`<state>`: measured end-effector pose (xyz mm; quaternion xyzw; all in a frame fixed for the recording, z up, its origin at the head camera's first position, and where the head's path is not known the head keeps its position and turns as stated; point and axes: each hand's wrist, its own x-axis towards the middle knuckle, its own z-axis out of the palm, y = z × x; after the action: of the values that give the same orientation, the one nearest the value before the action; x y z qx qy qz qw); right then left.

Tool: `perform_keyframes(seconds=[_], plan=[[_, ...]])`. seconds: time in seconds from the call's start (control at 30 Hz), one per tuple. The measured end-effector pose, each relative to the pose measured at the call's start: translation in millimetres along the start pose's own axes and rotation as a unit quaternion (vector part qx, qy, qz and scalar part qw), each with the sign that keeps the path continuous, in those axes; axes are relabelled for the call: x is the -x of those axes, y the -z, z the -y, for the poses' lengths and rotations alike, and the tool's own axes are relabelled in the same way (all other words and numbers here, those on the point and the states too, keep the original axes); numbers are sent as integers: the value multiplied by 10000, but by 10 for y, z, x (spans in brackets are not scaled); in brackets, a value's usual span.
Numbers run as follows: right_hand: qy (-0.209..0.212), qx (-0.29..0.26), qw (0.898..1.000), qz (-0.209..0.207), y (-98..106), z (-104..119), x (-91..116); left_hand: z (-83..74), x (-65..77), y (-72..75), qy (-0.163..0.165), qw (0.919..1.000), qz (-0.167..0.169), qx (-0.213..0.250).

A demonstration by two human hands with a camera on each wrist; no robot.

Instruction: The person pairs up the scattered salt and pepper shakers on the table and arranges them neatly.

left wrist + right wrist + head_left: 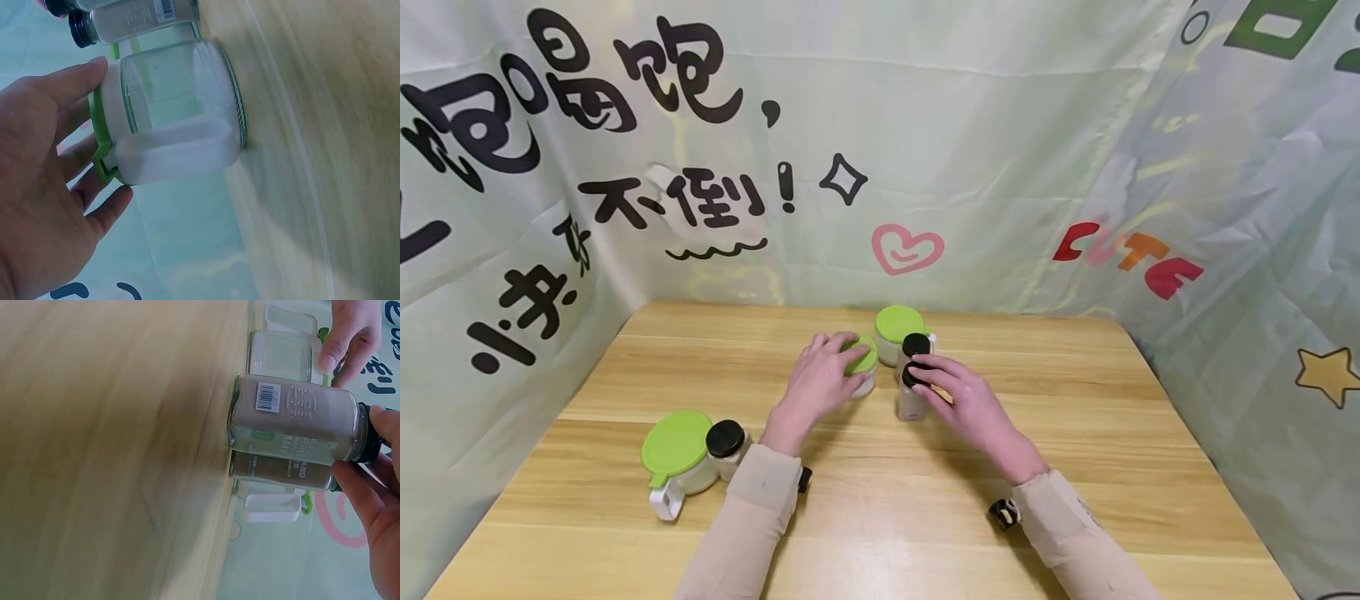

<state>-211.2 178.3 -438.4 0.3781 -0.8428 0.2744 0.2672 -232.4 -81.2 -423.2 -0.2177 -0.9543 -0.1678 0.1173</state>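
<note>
In the head view my left hand (817,377) spans the green lid (865,357) of a small glass seasoning jar. The left wrist view shows this clear jar (169,87) upright on the table, its white handle (181,150) towards the camera, with thumb and fingers around the lid's rim. My right hand (973,408) pinches the black cap of a spice bottle (306,419), filled with greyish powder and bearing a barcode. Directly behind it stands a second black-capped spice bottle (916,343). Beyond both is another green-lidded jar (898,323), partly hidden.
Nearer and to the left, a green-lidded seasoning jar (677,450) with a white handle stands against another black-capped bottle (727,440). The wooden table (880,517) ends at printed cloth walls (985,150) behind and on both sides.
</note>
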Motion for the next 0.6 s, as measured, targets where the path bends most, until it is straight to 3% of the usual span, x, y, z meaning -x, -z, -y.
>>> perform_keyframes(seconds=[0.6], plan=[[-172,-50,9995,268,-39,53,-40,-71,167,27,-259,9995,199,7]])
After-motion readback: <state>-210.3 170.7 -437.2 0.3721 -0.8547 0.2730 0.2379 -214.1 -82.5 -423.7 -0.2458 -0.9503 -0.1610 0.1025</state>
